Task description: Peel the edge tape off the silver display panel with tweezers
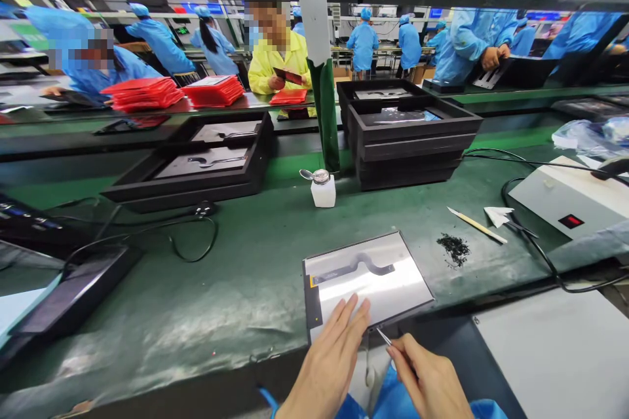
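A flat display panel (388,252) with a silvery back lies on the green bench, its near edge at the bench's front. A dark flex cable (356,265) curves across that back, with an orange patch at its left end. My left hand (331,357) rests flat on the panel's near left part, fingers stretched out. My right hand (422,370) pinches slim metal tweezers (384,337), whose tip meets the panel's near edge. Right of the panel lies a small heap of black scraps (453,249).
Stacked black trays (407,144) and a lower black tray (196,173) hold more panels. Between them stands a white dispenser bottle (323,191). A wooden-handled tool (477,226) and a white station box (572,193) with cables are at right. Co-workers (278,52) work across the bench.
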Demonstrator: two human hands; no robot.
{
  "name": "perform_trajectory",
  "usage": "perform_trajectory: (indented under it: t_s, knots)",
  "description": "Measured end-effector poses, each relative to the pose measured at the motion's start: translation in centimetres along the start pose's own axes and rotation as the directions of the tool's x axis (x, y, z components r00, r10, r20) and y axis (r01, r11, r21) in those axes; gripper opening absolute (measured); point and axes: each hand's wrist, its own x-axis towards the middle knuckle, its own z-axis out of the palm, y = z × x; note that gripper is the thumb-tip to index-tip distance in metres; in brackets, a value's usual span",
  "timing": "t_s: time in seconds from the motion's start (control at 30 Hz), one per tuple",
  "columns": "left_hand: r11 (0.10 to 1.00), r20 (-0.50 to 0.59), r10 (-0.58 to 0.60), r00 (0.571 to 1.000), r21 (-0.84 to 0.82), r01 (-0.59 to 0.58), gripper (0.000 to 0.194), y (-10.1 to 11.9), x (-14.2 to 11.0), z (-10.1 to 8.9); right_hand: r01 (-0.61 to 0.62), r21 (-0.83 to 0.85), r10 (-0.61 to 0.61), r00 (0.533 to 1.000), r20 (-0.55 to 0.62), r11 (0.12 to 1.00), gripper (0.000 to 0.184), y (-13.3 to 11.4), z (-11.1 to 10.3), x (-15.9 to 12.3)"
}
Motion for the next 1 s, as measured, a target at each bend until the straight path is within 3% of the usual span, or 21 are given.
perform_trajectory:
  t_s: [0.13, 0.2, 0.27, 0.37, 0.5, 0.6, 0.7, 0.8, 0.9, 1.0]
  knots:
    - [1.0, -0.012, 0.006, 1.0, -0.001, -0.006, 0.049, 0.0, 0.0, 0.0, -0.092, 0.09, 0.089, 0.995, 0.038, 0.992, 0.031, -0.1, 0.0, 0.1]
    - [1.0, -0.017, 0.011, 1.0, -0.005, -0.011, 0.048, -0.1, -0.1, 0.1, -0.219, 0.224, 0.201, 0.974, 0.101, 0.95, 0.035, -0.4, -0.1, 0.4]
    - [1.0, -0.013, 0.016, 1.0, -0.01, -0.016, 0.047, -0.1, -0.2, 0.2, -0.406, 0.408, 0.345, 0.913, 0.216, 0.818, 0.042, -0.8, -0.1, 0.8]
    - [0.999, -0.011, 0.031, 0.999, -0.015, -0.031, 0.045, -0.3, -0.3, 0.2, -0.614, 0.623, 0.46, 0.785, 0.415, 0.485, 0.053, -1.2, -0.1, 1.5]
    - [0.997, -0.025, 0.073, 0.997, -0.004, -0.073, 0.04, -0.3, -0.1, 0.2, -0.673, 0.721, 0.436, 0.705, 0.559, 0.163, 0.063, -1.5, 0.0, 2.2]
    - [0.996, -0.036, 0.088, 0.995, 0.01, -0.088, 0.04, -0.3, 0.0, 0.1, -0.691, 0.719, 0.409, 0.677, 0.612, 0.067, 0.065, -1.5, 0.1, 2.4]
    - [0.995, -0.029, 0.101, 0.994, 0.01, -0.1, 0.041, -0.3, 0.2, -0.1, -0.691, 0.703, 0.411, 0.698, 0.587, 0.169, 0.065, -1.4, 0.3, 2.0]
    - [0.996, -0.037, 0.092, 0.995, -0.001, -0.092, 0.041, -0.2, 0.3, -0.3, -0.596, 0.658, 0.444, 0.797, 0.41, 0.461, 0.059, -1.3, 0.3, 1.3]
    - [0.996, -0.035, 0.086, 0.996, -0.007, -0.087, 0.039, -0.2, 0.3, -0.3, -0.443, 0.507, 0.365, 0.896, 0.252, 0.739, 0.046, -1.2, 0.0, 0.7]
    - [0.996, -0.025, 0.084, 0.996, -0.02, -0.085, 0.041, -0.2, 0.1, -0.1, -0.375, 0.387, 0.309, 0.925, 0.223, 0.842, 0.04, -1.3, -0.3, 0.6]
